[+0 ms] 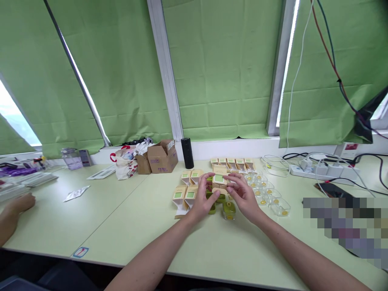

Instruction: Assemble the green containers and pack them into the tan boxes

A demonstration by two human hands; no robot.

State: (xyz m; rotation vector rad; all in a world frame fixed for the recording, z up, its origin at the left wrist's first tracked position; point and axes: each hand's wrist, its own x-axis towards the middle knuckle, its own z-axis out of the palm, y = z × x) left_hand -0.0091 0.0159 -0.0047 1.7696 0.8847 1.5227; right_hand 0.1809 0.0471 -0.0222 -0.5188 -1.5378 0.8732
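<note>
Our bench (127, 234) runs along the wall, and near its far edge we have a cardboard box (162, 158) with purple print too small for us to read. To its right stands a black cylinder (187, 153). At the middle of the bench, back from the near edge, our left hand (201, 200) and right hand (245, 199) are closed lightly on opposite sides of a kraft carton (220, 180), fingers bent and thumbs low on its front; its green panel faces up, any lettering illegible. Four open-flapped cartons (184, 194) stand to the left, and five more (232, 163) are lined up towards the far edge. We judge the set part-way done: clear tubs (263, 192) on the right show yellow marks but no green lids, while one green-topped tub (229, 210) sits nearer the near edge, its yellow label unreadable to us, with small green pieces (220, 198) just behind it
</note>
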